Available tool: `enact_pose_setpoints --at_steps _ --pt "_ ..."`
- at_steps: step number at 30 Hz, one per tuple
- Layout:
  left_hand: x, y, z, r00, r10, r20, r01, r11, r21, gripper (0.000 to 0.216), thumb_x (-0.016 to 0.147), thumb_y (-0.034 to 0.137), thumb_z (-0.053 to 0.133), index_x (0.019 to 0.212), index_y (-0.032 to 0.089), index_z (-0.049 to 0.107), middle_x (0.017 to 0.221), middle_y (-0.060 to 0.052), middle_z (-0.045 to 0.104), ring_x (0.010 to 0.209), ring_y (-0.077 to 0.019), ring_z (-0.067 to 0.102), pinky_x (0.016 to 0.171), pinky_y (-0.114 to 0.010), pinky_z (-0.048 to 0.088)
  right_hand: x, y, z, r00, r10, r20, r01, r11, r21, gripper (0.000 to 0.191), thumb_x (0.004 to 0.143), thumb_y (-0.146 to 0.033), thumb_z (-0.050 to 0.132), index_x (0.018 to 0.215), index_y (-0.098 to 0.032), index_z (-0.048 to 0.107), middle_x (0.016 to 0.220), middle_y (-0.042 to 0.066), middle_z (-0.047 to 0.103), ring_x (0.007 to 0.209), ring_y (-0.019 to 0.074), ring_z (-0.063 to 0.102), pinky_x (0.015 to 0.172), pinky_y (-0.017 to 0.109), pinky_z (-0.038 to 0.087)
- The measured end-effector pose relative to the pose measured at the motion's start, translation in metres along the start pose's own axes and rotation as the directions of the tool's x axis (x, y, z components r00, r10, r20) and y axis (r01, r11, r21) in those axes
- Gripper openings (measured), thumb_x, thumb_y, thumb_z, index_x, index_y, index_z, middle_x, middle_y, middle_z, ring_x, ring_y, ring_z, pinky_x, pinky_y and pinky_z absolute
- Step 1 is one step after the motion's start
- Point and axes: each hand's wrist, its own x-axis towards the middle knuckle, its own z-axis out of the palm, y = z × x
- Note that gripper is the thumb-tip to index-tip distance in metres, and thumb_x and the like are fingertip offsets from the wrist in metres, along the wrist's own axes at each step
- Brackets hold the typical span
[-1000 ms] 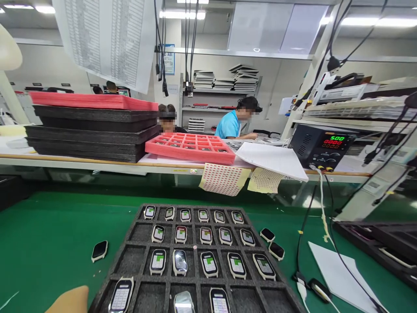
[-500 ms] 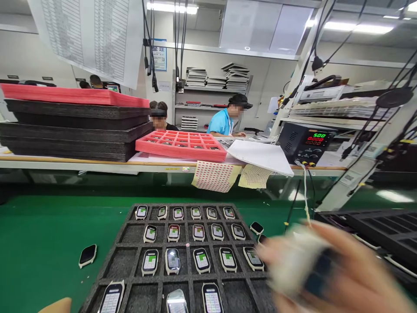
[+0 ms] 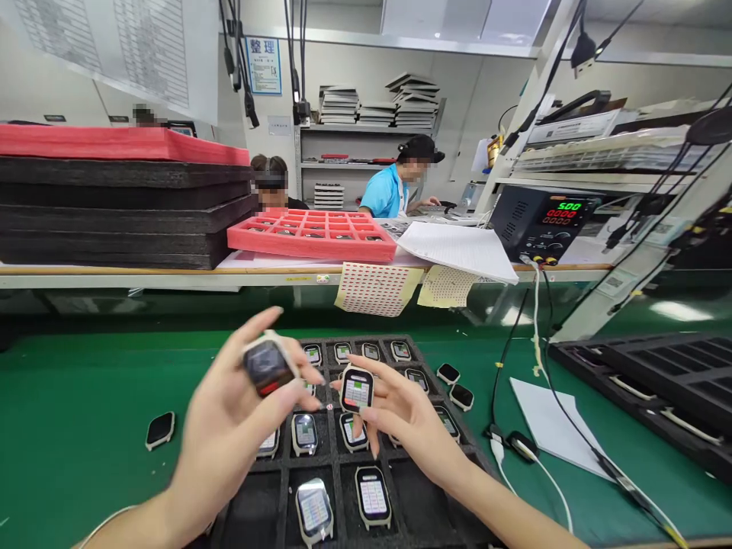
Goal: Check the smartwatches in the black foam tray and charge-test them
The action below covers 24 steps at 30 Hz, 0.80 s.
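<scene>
Above the foam tray, my left hand (image 3: 240, 412) grips a smartwatch body (image 3: 268, 366) without a strap; its dark screen has a red patch low down. A second smartwatch body (image 3: 357, 389) with a lit white, green and red screen is held by the fingers of my right hand (image 3: 409, 419). Both hands are close together. Beneath them lies the black foam tray (image 3: 423, 496), its compartments holding several light-framed watch bodies with lit screens, such as the watch body (image 3: 374, 494) near the front. My hands and forearms hide part of the tray.
Loose dark-screened watches lie left (image 3: 161, 430) and right (image 3: 460, 396) of the tray. White paper (image 3: 557, 423), cables and a charging puck (image 3: 522, 447) are to the right. A shelf carries black foam trays (image 3: 114, 213), a red tray (image 3: 312, 242) and a power supply (image 3: 543, 225). Two people sit beyond.
My right hand has moved from the right side to over the tray. My left hand has risen into view holding a watch. The view has shifted slightly.
</scene>
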Motion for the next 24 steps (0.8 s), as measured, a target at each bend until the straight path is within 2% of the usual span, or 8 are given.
enact_pose_setpoints --at_steps 2,3,7,12,18,21,24 --pt "0.017 -0.015 0.013 0.983 -0.160 0.087 0.163 0.987 -0.019 0.060 0.077 0.016 0.068 0.131 0.026 0.044 0.093 -0.003 0.062 0.080 -0.0153 0.063 0.068 -0.025 0.053 0.000 0.001 -0.001 0.999 0.005 -0.032 -0.004 1.000 0.001 0.054 0.080 -0.015 0.061 0.131 -0.021 0.045 0.097 0.008 0.065 0.062 0.0131 0.063 0.047 0.021 0.051" --pt "0.022 -0.025 0.016 0.973 -0.202 0.115 0.207 0.978 -0.033 0.059 0.078 0.017 0.067 0.132 0.024 0.043 0.093 -0.004 0.062 0.080 -0.0154 0.062 0.069 -0.027 0.054 0.000 0.002 -0.002 0.999 0.003 -0.048 -0.003 1.000 -0.001 0.054 0.079 -0.014 0.061 0.130 -0.021 0.046 0.094 0.007 0.065 0.062 0.0132 0.062 0.047 0.021 0.050" --pt "0.021 -0.055 0.012 0.933 -0.291 0.213 0.312 0.947 -0.071 0.065 0.076 0.013 0.066 0.134 0.019 0.039 0.096 -0.008 0.063 0.085 -0.0198 0.062 0.072 -0.033 0.055 0.002 0.007 -0.008 0.994 -0.011 -0.105 0.007 0.999 -0.037 0.048 0.079 -0.017 0.061 0.127 -0.020 0.050 0.079 0.002 0.063 0.057 0.0123 0.060 0.043 0.020 0.048" --pt "0.016 -0.062 0.005 0.917 -0.269 0.295 0.311 0.945 -0.103 0.067 0.074 0.010 0.067 0.134 0.020 0.040 0.099 -0.009 0.062 0.090 -0.0227 0.061 0.076 -0.036 0.055 0.004 0.010 -0.013 0.987 -0.046 -0.154 0.029 0.993 -0.114 0.037 0.084 -0.028 0.062 0.119 -0.019 0.056 0.070 0.000 0.061 0.047 0.0085 0.055 0.036 0.016 0.039" --pt "0.017 -0.064 0.005 0.904 -0.287 0.318 0.331 0.939 -0.094 0.069 0.076 0.012 0.068 0.137 0.022 0.036 0.101 -0.009 0.063 0.091 -0.0220 0.061 0.078 -0.037 0.055 0.003 0.010 -0.010 0.981 -0.028 -0.190 0.000 0.990 -0.144 0.030 0.083 -0.030 0.063 0.111 -0.018 0.059 0.064 -0.002 0.059 0.040 0.0069 0.052 0.034 0.015 0.034" --pt "0.016 -0.063 0.005 0.904 -0.301 0.303 0.343 0.935 -0.094 0.063 0.082 0.019 0.062 0.138 0.021 0.034 0.102 -0.011 0.063 0.093 -0.0240 0.062 0.077 -0.039 0.055 0.001 0.010 -0.012 0.986 -0.018 -0.164 -0.003 0.992 -0.125 0.034 0.085 -0.033 0.061 0.115 -0.017 0.059 0.065 0.000 0.059 0.044 0.0097 0.056 0.035 0.017 0.038" --pt "0.017 -0.063 0.004 0.908 -0.311 0.279 0.339 0.939 -0.057 0.060 0.086 0.024 0.058 0.139 0.019 0.032 0.103 -0.012 0.063 0.091 -0.0239 0.063 0.072 -0.038 0.056 0.000 0.011 -0.016 0.997 -0.019 -0.072 0.014 0.998 -0.058 0.042 0.084 -0.029 0.061 0.124 -0.019 0.053 0.075 0.003 0.063 0.053 0.0139 0.061 0.039 0.020 0.046"
